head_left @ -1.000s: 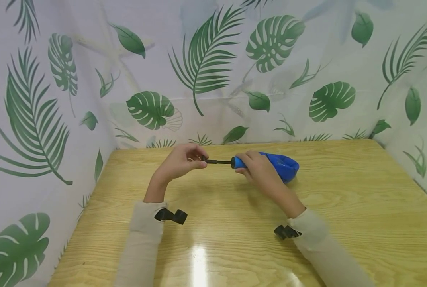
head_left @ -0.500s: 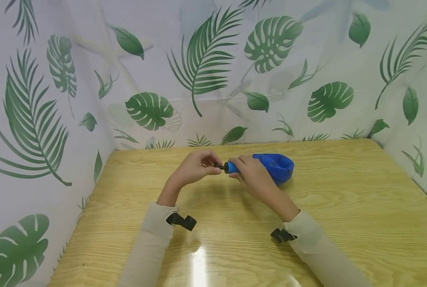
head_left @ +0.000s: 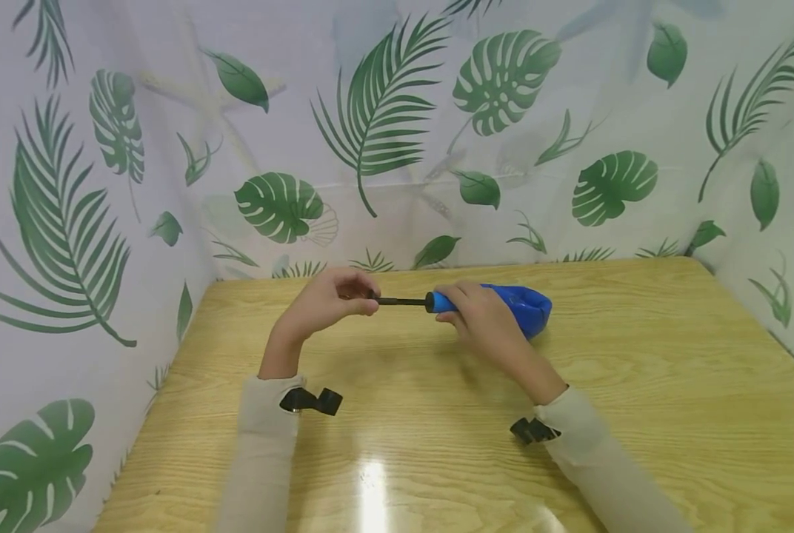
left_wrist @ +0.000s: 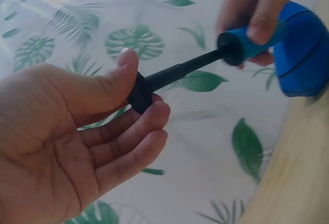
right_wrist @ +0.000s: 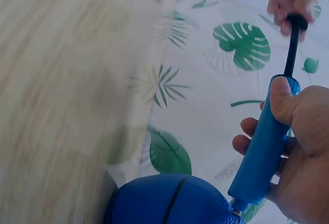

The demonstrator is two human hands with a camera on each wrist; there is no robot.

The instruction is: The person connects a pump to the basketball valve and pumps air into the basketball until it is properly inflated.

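Leafy backdrop (head_left: 384, 248) rose behind counter (head_left: 437, 474). Left hand (head_left: 324, 302) pinched handle (left_wrist: 140, 95); right hand's (head_left: 482, 314) fingers gripped pump (right_wrist: 261, 149), tip at ball (head_left: 532, 307) near counter's back edge. Handle had just slid outward, baring rod (head_left: 404, 301): outstroke seemingly made.

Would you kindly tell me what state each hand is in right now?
Left hand: pinching the black pump handle between thumb and fingers.
Right hand: holding the blue pump barrel.

No readable text or labels
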